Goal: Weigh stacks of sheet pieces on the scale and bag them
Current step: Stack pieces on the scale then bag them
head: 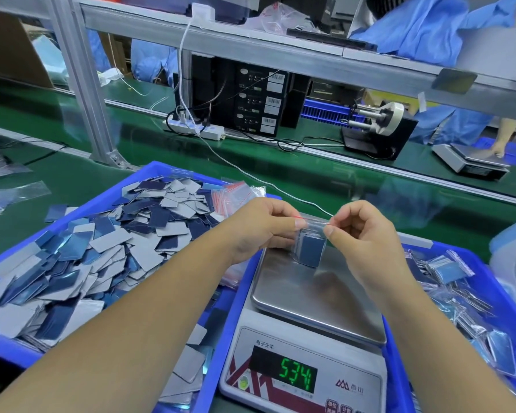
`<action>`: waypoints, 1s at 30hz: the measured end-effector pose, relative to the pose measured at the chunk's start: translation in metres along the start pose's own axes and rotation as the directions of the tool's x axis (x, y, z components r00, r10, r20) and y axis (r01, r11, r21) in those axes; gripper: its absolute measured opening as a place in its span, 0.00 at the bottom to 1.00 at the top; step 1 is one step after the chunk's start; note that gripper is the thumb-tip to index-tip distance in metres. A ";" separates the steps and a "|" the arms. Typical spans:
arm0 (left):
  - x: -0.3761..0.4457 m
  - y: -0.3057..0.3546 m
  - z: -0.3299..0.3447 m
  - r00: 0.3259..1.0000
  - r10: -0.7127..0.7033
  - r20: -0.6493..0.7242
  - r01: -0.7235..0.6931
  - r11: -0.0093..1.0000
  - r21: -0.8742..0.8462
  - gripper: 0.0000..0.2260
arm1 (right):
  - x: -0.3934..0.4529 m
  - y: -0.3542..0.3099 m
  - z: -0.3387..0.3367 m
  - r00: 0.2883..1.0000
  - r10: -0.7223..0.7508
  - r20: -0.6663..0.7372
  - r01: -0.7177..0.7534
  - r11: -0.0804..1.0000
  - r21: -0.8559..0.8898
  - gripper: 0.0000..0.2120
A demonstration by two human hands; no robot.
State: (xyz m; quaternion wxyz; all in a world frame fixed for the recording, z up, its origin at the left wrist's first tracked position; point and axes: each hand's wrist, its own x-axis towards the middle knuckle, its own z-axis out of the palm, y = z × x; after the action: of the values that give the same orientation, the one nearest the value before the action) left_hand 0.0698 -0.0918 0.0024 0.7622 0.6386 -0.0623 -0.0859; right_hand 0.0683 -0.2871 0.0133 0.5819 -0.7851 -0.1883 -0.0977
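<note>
A small clear zip bag (309, 248) holding a stack of blue-grey sheet pieces stands on the steel pan of the scale (316, 296). My left hand (265, 225) pinches the bag's top edge on the left, and my right hand (361, 231) pinches it on the right, along the red zip strip. The scale's green display (295, 377) shows digits. A blue tray (81, 204) on the left is heaped with several loose grey and blue sheet pieces (102, 248).
Empty zip bags (236, 195) lie at the left tray's far edge. A blue tray (507, 281) on the right holds filled bags (450, 272). Behind are a green conveyor belt (325, 180), a power strip (197, 129), a label dispenser (376, 126) and a second scale (471, 159).
</note>
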 end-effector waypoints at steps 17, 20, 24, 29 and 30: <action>-0.003 -0.004 0.014 0.986 0.166 -0.021 -0.154 0.953 0.262 0.02 | -0.003 -0.001 0.005 0.999 -0.022 0.050 0.021 1.000 0.008 0.10; -0.004 -0.004 0.018 0.973 0.230 -0.013 -0.211 0.913 0.348 0.01 | -0.003 -0.002 0.005 0.998 -0.006 0.059 0.006 1.000 0.002 0.10; -0.006 -0.005 0.022 0.969 0.246 -0.033 -0.218 0.907 0.361 0.02 | -0.004 -0.005 0.005 0.999 -0.003 0.036 0.003 1.000 0.003 0.10; -0.005 -0.003 0.018 0.976 0.215 -0.029 -0.193 0.920 0.341 0.07 | -0.003 -0.007 0.004 1.000 -0.002 0.013 0.002 1.000 0.012 0.11; -0.005 -0.002 0.018 0.978 0.206 -0.027 -0.185 0.925 0.332 0.05 | -0.003 -0.008 0.004 1.000 -0.001 0.014 0.001 1.000 0.009 0.11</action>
State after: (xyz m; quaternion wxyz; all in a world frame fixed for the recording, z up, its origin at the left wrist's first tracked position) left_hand 0.0615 -0.1085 0.0036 0.6518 0.7492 -0.1155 0.0218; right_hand 0.0621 -0.2819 0.0177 0.5841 -0.7830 -0.1933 -0.0916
